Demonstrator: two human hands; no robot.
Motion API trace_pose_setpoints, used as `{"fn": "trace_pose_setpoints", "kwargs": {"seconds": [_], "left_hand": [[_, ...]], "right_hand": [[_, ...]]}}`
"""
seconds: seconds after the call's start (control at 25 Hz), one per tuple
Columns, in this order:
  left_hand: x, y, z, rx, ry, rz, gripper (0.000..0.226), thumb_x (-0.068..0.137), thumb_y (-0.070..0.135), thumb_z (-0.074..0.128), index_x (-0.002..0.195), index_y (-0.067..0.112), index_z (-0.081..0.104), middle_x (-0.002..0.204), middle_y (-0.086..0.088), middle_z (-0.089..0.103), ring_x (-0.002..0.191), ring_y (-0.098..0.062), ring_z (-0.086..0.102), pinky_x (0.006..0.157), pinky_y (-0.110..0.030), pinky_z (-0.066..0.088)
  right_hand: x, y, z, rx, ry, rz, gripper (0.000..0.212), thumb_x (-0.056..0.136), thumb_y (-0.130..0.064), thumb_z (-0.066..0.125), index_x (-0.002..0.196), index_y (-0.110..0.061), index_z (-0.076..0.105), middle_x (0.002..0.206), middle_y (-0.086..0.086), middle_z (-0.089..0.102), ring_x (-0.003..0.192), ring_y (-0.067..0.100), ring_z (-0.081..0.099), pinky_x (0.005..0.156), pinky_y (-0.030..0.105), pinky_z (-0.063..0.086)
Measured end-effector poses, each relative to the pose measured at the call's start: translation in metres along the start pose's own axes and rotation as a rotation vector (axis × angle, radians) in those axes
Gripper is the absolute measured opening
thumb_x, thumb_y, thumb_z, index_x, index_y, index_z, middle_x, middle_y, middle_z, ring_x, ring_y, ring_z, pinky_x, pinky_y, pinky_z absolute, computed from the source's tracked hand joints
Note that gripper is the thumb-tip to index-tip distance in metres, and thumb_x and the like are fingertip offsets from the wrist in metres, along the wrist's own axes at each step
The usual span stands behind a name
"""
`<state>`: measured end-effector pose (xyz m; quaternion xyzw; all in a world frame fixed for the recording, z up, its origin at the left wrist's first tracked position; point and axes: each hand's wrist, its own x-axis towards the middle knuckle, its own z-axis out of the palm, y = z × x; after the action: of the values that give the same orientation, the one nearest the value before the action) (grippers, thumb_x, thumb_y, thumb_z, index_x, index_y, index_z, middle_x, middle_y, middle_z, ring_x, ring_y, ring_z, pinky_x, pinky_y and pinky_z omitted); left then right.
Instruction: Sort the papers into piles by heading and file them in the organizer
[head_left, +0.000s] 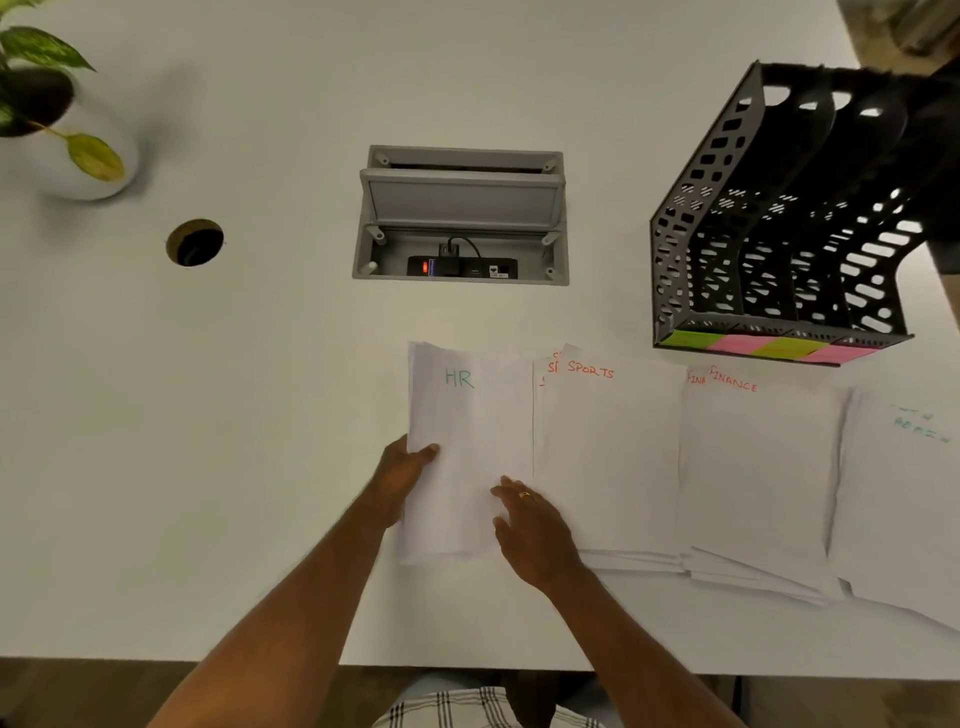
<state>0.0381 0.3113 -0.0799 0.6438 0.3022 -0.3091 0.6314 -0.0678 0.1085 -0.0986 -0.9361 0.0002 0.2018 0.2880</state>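
Four piles of white paper lie in a row along the near part of the white table. The HR pile is leftmost, headed in green. My left hand grips its left edge, thumb on top. My right hand rests on its lower right part with fingers spread, a ring on one finger. To the right lie the SPORTS pile and the FINANCE pile, both headed in red. A fourth pile with faint blue writing sits at the far right. The black mesh organizer stands behind them, with coloured sticky labels on its front.
An open grey cable box with a power strip is sunk into the table's middle. A round cable hole lies to its left. A potted plant in a white pot stands at the far left. The table's near edge runs below my arms.
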Motion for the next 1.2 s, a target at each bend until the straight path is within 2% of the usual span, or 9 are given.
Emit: {"fn": "trace_pose_setpoints", "kwargs": {"seconds": [0.2, 0.32, 0.4, 0.48, 0.6, 0.72, 0.88, 1.08, 1.2], "left_hand": [[-0.01, 0.009, -0.006, -0.018, 0.034, 0.049, 0.038, 0.097, 0.013, 0.065, 0.133, 0.002, 0.06, 0.122, -0.016, 0.07, 0.108, -0.034, 0.068, 0.096, -0.045, 0.054], [-0.018, 0.019, -0.027, -0.072, -0.023, 0.088, 0.037, 0.096, 0.011, 0.064, 0.132, 0.002, 0.062, 0.125, -0.018, 0.07, 0.113, -0.035, 0.068, 0.098, -0.044, 0.054], [-0.024, 0.031, -0.041, -0.117, -0.095, 0.119, 0.031, 0.096, 0.011, 0.064, 0.126, 0.005, 0.066, 0.123, -0.015, 0.073, 0.114, -0.035, 0.069, 0.089, -0.038, 0.059], [-0.03, 0.043, -0.051, -0.155, -0.18, 0.144, 0.026, 0.095, 0.013, 0.064, 0.12, 0.01, 0.07, 0.121, -0.012, 0.074, 0.113, -0.032, 0.07, 0.082, -0.032, 0.061], [-0.044, 0.061, -0.052, -0.132, -0.217, 0.213, 0.023, 0.092, 0.018, 0.068, 0.114, 0.017, 0.076, 0.121, -0.011, 0.075, 0.113, -0.032, 0.07, 0.081, -0.031, 0.06], [-0.06, 0.076, -0.034, -0.147, -0.104, 0.421, 0.025, 0.087, 0.021, 0.076, 0.11, 0.029, 0.078, 0.115, -0.004, 0.077, 0.109, -0.028, 0.072, 0.077, -0.025, 0.059], [-0.072, 0.087, -0.019, -0.18, -0.042, 0.698, 0.054, 0.085, 0.025, 0.077, 0.134, 0.034, 0.059, 0.122, 0.004, 0.072, 0.11, -0.012, 0.068, 0.081, -0.025, 0.06], [-0.07, 0.068, -0.009, -0.043, -0.054, 0.556, 0.049, 0.078, 0.028, 0.082, 0.119, 0.05, 0.066, 0.117, 0.013, 0.074, 0.108, -0.005, 0.069, 0.09, -0.039, 0.057], [-0.064, 0.064, -0.002, -0.057, -0.04, 0.555, 0.049, 0.082, 0.021, 0.076, 0.115, 0.055, 0.066, 0.118, 0.013, 0.074, 0.115, -0.011, 0.066, 0.093, -0.039, 0.054]], "right_hand": [[0.017, -0.002, -0.023, 0.457, 0.131, 0.135, 0.041, 0.098, -0.025, 0.061, 0.137, -0.029, 0.049, 0.142, -0.001, 0.054, 0.129, 0.018, 0.054, 0.108, 0.035, 0.045], [0.038, -0.012, -0.054, 0.72, 0.334, 0.281, 0.078, 0.081, -0.034, 0.081, 0.145, -0.023, 0.039, 0.147, -0.003, 0.045, 0.128, 0.013, 0.049, 0.102, 0.032, 0.046], [0.052, -0.022, -0.078, 0.892, 0.286, 0.292, 0.1, 0.068, -0.043, 0.089, 0.149, -0.027, 0.031, 0.148, -0.008, 0.043, 0.128, 0.009, 0.048, 0.1, 0.029, 0.045], [0.063, -0.033, -0.102, 1.047, 0.132, 0.227, 0.099, 0.064, -0.041, 0.092, 0.146, -0.028, 0.038, 0.142, -0.005, 0.055, 0.123, 0.012, 0.057, 0.1, 0.035, 0.051], [0.066, -0.055, -0.118, 1.004, 0.066, 0.133, 0.056, 0.075, -0.027, 0.088, 0.124, -0.029, 0.062, 0.115, -0.007, 0.073, 0.109, 0.013, 0.069, 0.095, 0.036, 0.056], [0.058, -0.089, -0.122, 0.854, 0.407, 0.118, 0.018, 0.085, -0.028, 0.079, 0.093, -0.042, 0.072, 0.086, -0.027, 0.072, 0.094, 0.009, 0.072, 0.08, 0.021, 0.057], [0.04, -0.1, -0.114, 0.891, 0.609, -0.17, 0.03, 0.097, -0.012, 0.063, 0.12, -0.031, 0.068, 0.112, -0.013, 0.072, 0.108, 0.011, 0.067, 0.091, 0.026, 0.055], [0.037, -0.07, -0.088, 0.777, 0.437, 0.142, 0.036, 0.097, -0.026, 0.064, 0.132, -0.028, 0.058, 0.125, -0.002, 0.067, 0.118, 0.017, 0.063, 0.098, 0.035, 0.054], [0.042, -0.064, -0.085, 0.758, 0.452, 0.133, 0.033, 0.1, -0.018, 0.056, 0.122, -0.043, 0.061, 0.116, -0.011, 0.07, 0.112, 0.013, 0.065, 0.091, 0.02, 0.053]]}}
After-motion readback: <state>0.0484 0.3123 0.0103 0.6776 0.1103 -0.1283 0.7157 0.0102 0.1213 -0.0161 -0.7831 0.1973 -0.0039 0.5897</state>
